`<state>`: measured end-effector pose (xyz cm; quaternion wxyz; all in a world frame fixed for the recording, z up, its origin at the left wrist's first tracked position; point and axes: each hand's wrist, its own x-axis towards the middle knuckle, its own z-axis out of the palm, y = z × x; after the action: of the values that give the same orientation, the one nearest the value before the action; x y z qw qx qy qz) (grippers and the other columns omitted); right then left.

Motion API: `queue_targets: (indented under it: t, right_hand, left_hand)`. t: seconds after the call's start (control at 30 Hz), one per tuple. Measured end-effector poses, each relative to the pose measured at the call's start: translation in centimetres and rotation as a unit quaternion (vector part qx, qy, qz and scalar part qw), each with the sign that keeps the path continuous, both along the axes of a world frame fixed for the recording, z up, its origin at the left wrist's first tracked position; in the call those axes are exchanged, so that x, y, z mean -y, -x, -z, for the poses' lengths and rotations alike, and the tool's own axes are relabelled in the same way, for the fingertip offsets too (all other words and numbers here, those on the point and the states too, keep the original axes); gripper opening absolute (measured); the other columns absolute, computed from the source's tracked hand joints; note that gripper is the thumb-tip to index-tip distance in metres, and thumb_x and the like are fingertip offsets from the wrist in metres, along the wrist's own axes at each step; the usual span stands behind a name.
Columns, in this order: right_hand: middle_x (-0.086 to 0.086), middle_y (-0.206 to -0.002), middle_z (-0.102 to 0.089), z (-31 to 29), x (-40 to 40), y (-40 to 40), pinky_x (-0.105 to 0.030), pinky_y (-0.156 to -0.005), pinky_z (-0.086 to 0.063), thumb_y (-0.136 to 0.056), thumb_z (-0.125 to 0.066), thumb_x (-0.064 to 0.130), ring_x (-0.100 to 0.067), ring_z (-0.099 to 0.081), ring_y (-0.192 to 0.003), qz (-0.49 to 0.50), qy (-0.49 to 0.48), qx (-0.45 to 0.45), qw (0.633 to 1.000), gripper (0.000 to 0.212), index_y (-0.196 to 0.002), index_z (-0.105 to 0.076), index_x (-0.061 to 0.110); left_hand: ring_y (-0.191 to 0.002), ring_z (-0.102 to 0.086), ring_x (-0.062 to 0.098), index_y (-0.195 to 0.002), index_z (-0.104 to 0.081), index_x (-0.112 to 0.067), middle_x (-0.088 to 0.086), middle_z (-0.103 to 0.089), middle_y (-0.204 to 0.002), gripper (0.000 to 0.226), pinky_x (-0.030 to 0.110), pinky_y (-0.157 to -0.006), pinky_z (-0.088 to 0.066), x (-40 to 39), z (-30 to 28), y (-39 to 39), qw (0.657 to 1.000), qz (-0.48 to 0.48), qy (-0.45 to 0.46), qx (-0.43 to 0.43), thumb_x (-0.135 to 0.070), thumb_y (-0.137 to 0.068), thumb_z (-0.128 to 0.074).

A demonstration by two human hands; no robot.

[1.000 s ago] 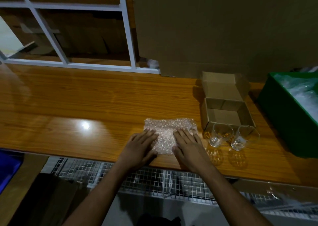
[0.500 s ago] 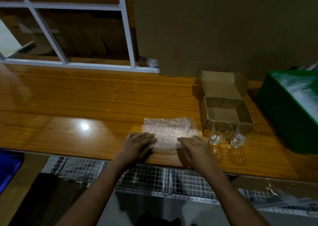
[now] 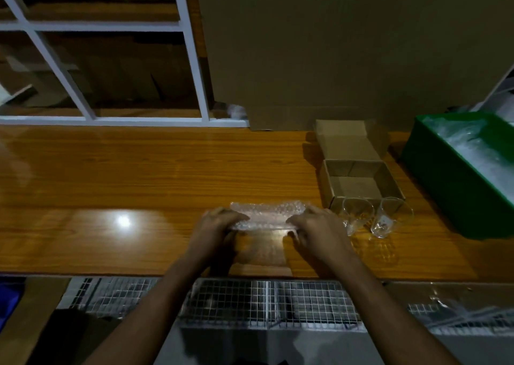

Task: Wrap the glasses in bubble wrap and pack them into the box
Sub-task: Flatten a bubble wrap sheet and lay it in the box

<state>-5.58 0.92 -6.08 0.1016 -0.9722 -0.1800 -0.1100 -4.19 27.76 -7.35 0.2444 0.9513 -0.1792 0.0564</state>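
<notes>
A sheet of bubble wrap (image 3: 267,214) is lifted at its near edge off the wooden table (image 3: 139,175). My left hand (image 3: 217,228) grips its left near corner. My right hand (image 3: 319,228) grips its right near corner. Two clear glasses stand just right of my right hand: one (image 3: 356,217) close to it, the other (image 3: 389,217) further right. Behind them sits a small open cardboard box (image 3: 358,181), empty inside, with its lid flap folded back.
A green bin (image 3: 450,186) holding more plastic wrap stands at the right. A large cardboard sheet (image 3: 333,44) leans at the back. White shelf framing (image 3: 192,58) rises at the back left. A wire mesh rack (image 3: 250,303) lies below the table's front edge.
Both hands went from lying flat on the bubble wrap to curling round its near edge and lifting it up off the table.
</notes>
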Motion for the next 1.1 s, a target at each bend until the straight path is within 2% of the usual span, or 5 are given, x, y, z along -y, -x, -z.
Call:
queue_targets:
  t: [0.1,0.57,0.67,0.83,1.1]
  right_hand:
    - [0.003,-0.074,-0.064,-3.7,0.2,-1.4,-0.027,-0.053,-0.043,-0.076,-0.078,0.01,-0.011,-0.05,-0.071,0.023,0.005,0.075,0.997,0.022,-0.09,-0.077,0.027]
    - [0.004,-0.089,-0.076,-11.8,16.1,-7.8,-0.036,-0.065,-0.046,-0.085,-0.068,0.004,-0.026,-0.065,-0.089,0.035,-0.003,0.396,0.918,0.024,-0.098,-0.077,0.022]
    - [0.006,-0.098,-0.077,-9.5,19.9,-8.6,-0.037,-0.071,-0.046,-0.087,-0.068,0.007,-0.026,-0.064,-0.098,0.017,-0.013,0.34,0.94,0.025,-0.105,-0.077,0.023]
    - [0.0,-0.102,-0.074,-5.6,23.3,-9.4,-0.037,-0.075,-0.053,-0.079,-0.075,0.005,-0.018,-0.062,-0.098,0.001,0.048,0.121,0.992,0.039,-0.109,-0.075,0.029]
    - [0.01,-0.13,-0.065,-3.6,24.3,-10.4,-0.04,-0.107,-0.034,-0.096,-0.056,0.042,-0.012,-0.049,-0.131,-0.04,0.099,-0.061,0.992,0.033,-0.128,-0.062,0.038]
  left_hand:
    - [-0.105,-0.059,0.03,-0.121,-0.071,-0.028,0.006,-0.065,-0.113,0.038,0.039,-0.087,-0.044,-0.3,-3.0,-2.6,1.0,0.016,0.015,0.014,-0.011,-0.087,-0.065]
    - [-0.123,-0.053,0.026,-0.122,-0.069,-0.017,-0.001,-0.071,-0.122,0.034,0.039,-0.097,-0.035,16.5,-10.6,-8.7,0.938,0.031,0.086,0.335,-0.006,-0.091,-0.064]
    - [-0.123,-0.052,0.027,-0.122,-0.07,-0.02,-0.003,-0.069,-0.125,0.033,0.039,-0.094,-0.034,19.1,-8.1,-9.7,0.936,0.048,0.032,0.346,-0.012,-0.092,-0.057]
    - [-0.13,-0.047,0.019,-0.131,-0.061,-0.03,-0.007,-0.062,-0.136,0.041,0.046,-0.103,-0.038,22.2,-4.2,-10.6,0.991,0.078,-0.06,0.094,-0.024,-0.095,-0.043]
    - [-0.146,-0.029,0.012,-0.142,-0.049,-0.036,-0.011,-0.044,-0.153,0.041,0.041,-0.114,-0.019,22.3,-3.4,-10.5,0.985,0.114,-0.126,-0.018,-0.042,-0.102,-0.047]
